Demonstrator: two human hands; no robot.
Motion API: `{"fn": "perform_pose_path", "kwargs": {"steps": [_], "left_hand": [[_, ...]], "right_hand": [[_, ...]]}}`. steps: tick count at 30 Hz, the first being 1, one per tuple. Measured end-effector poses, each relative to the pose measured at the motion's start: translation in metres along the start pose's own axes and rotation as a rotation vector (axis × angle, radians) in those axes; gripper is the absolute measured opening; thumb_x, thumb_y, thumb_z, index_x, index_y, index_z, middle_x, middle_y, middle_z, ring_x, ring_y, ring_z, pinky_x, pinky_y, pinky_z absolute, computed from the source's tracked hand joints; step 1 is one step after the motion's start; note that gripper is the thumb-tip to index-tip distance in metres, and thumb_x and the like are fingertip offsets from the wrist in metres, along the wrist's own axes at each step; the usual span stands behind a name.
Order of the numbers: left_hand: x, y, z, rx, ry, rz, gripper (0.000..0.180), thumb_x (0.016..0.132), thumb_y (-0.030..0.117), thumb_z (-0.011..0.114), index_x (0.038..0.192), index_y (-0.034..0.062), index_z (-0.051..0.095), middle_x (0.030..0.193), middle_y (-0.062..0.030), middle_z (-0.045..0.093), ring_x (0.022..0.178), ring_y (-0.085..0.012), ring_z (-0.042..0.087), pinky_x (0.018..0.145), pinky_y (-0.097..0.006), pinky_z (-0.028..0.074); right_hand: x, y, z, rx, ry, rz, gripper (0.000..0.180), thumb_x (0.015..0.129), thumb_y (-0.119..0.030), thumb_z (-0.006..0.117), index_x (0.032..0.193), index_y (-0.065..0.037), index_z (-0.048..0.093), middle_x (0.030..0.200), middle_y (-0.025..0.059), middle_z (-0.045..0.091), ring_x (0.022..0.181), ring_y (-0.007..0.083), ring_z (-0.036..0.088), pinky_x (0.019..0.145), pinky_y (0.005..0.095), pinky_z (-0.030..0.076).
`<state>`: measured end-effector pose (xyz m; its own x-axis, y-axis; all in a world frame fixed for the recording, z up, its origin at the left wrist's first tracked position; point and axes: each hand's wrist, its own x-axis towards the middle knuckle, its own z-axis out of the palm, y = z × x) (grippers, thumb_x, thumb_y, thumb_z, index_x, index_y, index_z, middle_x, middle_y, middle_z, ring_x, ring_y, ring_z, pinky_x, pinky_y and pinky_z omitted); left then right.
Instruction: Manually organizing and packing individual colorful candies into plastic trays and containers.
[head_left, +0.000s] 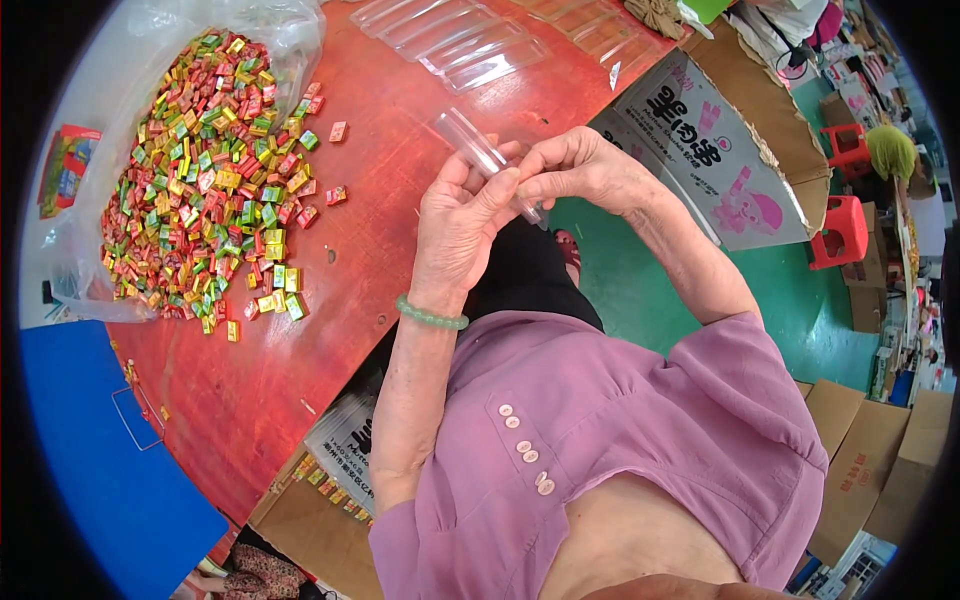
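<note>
My left hand [462, 215], with a green bead bracelet on its wrist, is closed around a clear plastic tube [465, 135]. The tube slants up and away past my fingers, over the edge of the red table [385, 150]. At its near end the thumb and forefinger of my right hand [590, 175] are pinched against it, beside my left thumb. Whether anything small sits between those fingertips is hidden. To the left lies a big heap of small wrapped sweets [215, 180] in red, yellow and green, spilling out of a clear plastic bag [290, 40].
More clear plastic tubes or trays [450, 45] lie at the table's far side. A printed open carton [720, 160] stands right of the table; another carton [310, 530] holds sweets below its near edge. A blue board [110, 450] is at left. Red stools [842, 235] stand farther right.
</note>
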<state>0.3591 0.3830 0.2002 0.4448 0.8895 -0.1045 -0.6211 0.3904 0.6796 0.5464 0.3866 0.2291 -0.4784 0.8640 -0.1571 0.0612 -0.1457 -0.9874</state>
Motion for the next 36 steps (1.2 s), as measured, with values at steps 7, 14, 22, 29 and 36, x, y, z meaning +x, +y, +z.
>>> {"fn": "perform_pose_path", "kwargs": {"steps": [7, 14, 22, 29, 36], "left_hand": [[0.003, -0.006, -0.004, -0.058, 0.132, 0.026, 0.03, 0.091, 0.001, 0.059, 0.119, -0.0012, 0.049, 0.114, -0.0118, 0.059, 0.106, -0.0228, 0.062, 0.088, -0.038, 0.055], [0.002, -0.013, -0.005, -0.093, 0.132, 0.025, 0.029, 0.091, 0.002, 0.059, 0.119, -0.0003, 0.05, 0.114, -0.0131, 0.059, 0.109, -0.0251, 0.061, 0.088, -0.039, 0.054], [0.006, -0.012, -0.005, -0.162, 0.049, 0.005, 0.03, 0.092, 0.003, 0.058, 0.12, -0.0014, 0.048, 0.117, -0.0156, 0.059, 0.111, -0.0281, 0.06, 0.091, -0.041, 0.053], [0.013, -0.019, -0.01, -0.201, 0.033, 0.02, 0.032, 0.092, 0.003, 0.059, 0.122, -0.0019, 0.047, 0.115, -0.0144, 0.059, 0.102, -0.0248, 0.063, 0.087, -0.039, 0.055], [0.01, -0.021, -0.003, -0.088, 0.114, 0.037, 0.04, 0.089, 0.003, 0.063, 0.124, -0.0031, 0.046, 0.114, -0.0141, 0.058, 0.098, -0.02, 0.063, 0.083, -0.033, 0.056]], "right_hand": [[-0.005, -0.011, -0.01, -0.869, 0.447, -0.416, 0.007, 0.09, -0.005, 0.058, 0.091, 0.002, 0.059, 0.078, 0.0051, 0.06, 0.072, 0.0138, 0.06, 0.064, 0.0271, 0.048], [0.024, 0.015, -0.061, -1.696, 0.483, -0.562, 0.025, 0.074, -0.002, 0.058, 0.099, -0.007, 0.059, 0.09, 0.0058, 0.058, 0.089, 0.0252, 0.057, 0.079, 0.0369, 0.046], [0.036, 0.024, -0.077, -1.758, 0.483, -0.466, 0.03, 0.076, -0.007, 0.061, 0.106, -0.009, 0.059, 0.103, 0.0049, 0.06, 0.102, 0.0258, 0.054, 0.087, 0.0399, 0.043], [-0.001, -0.016, 0.001, -0.666, 0.142, -0.333, 0.022, 0.081, -0.018, 0.072, 0.093, 0.0, 0.066, 0.086, 0.0084, 0.062, 0.081, 0.0176, 0.06, 0.073, 0.031, 0.047], [-0.003, 0.002, 0.01, -0.347, 0.15, -0.109, 0.016, 0.084, -0.014, 0.07, 0.09, 0.0, 0.067, 0.075, 0.0019, 0.062, 0.072, 0.0098, 0.055, 0.067, 0.0261, 0.046]]}}
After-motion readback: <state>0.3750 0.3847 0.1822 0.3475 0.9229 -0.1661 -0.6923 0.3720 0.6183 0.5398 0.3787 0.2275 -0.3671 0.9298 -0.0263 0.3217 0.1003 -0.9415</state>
